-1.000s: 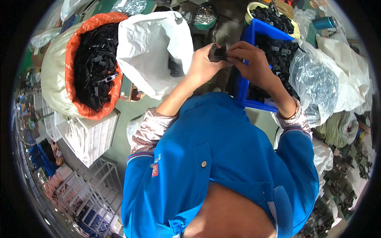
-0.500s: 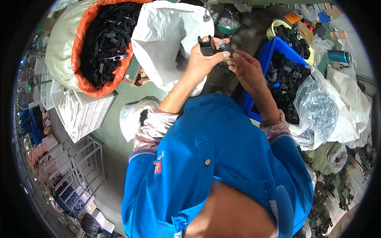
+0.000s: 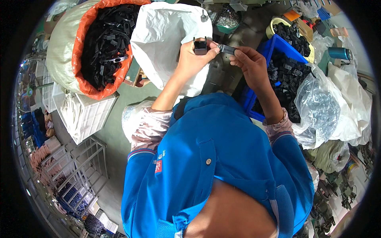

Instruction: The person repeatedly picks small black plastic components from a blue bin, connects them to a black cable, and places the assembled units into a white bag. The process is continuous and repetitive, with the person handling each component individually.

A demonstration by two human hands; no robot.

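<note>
My left hand (image 3: 191,59) is closed around a black U-shaped plastic part (image 3: 201,47), its two prongs pointing away from me. My right hand (image 3: 252,65) pinches one end of a flat dark strip-like piece (image 3: 228,49). The strip's other end meets my left fingertips, where a small shiny bit shows; whether it is fixed to the strip is too small to tell. Below my left hand gapes a white woven sack (image 3: 152,35). Near my right forearm stands a blue crate (image 3: 247,104) of black plastic parts (image 3: 291,75).
A big sack with an orange rim (image 3: 76,65) holds black pieces at the far left. At the back are a green bin (image 3: 228,29) of small shiny parts and a yellow tub (image 3: 270,31). Clear plastic bags (image 3: 317,107) lie right; a metal rack (image 3: 85,158) stands left.
My hands have moved slightly apart, the left one shifting left with the U-shaped part, which has turned. The flat strip now stretches between the hands, more fully in sight.
</note>
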